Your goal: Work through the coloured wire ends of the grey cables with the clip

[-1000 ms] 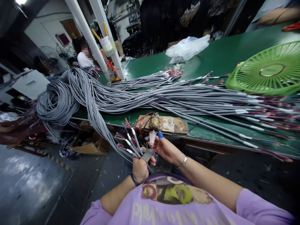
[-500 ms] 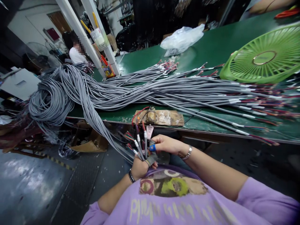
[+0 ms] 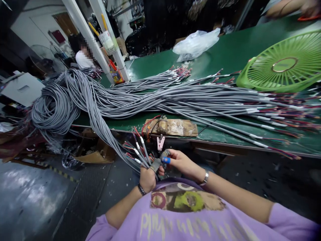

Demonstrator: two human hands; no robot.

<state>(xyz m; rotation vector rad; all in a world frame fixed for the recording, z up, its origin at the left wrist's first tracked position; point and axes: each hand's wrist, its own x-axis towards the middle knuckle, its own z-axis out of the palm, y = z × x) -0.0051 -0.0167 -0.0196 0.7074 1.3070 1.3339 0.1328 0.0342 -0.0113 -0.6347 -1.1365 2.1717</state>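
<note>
Grey cable ends (image 3: pixel 140 152), stripped w/ coloured wires fanning up, sit bunched in the left hand (image 3: pixel 147 177), fist clamped round them just below the white sleeves. Right hand (image 3: pixel 182 162) is just beside it, fingers pinched together at the bundle top, blue-taped fingertip (image 3: pixel 166 160) touching the left thumb; can't tell what it pinches. A pink clip (image 3: pixel 159 143) shows just above the hands, by the table edge. Beyond that: wooden jig (image 3: pixel 173 127) on the green table (image 3: pixel 225 57), then the big heap of grey cables (image 3: pixel 112 100). Green fan (image 3: pixel 286 65) far right, plastic bag (image 3: pixel 195 43) further back.
</note>
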